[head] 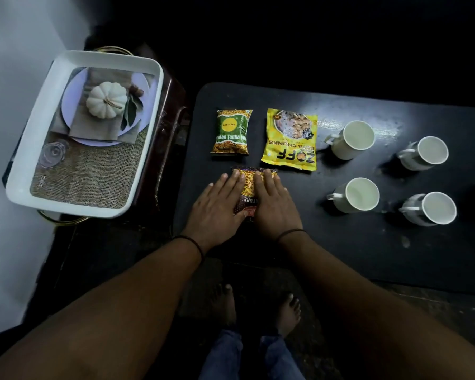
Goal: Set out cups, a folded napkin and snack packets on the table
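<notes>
A dark snack packet [248, 185] lies flat on the black table [368, 256], near its front left. My left hand [217, 209] and my right hand [274, 204] both press flat on it with straight fingers, covering most of it. Beyond it lie a green packet [232, 132] and a yellow packet [291, 139], side by side. Several white cups stand upright to the right: one [353, 139], another [425, 153], a third [357, 195] and one more [433, 208]. I see no napkin on the table.
A white tray [25, 171] with a printed picture on its bottom sits on a dark stand to the left of the table. My bare feet [258, 311] stand on the floor below the table's front edge. A pale wall runs along the left.
</notes>
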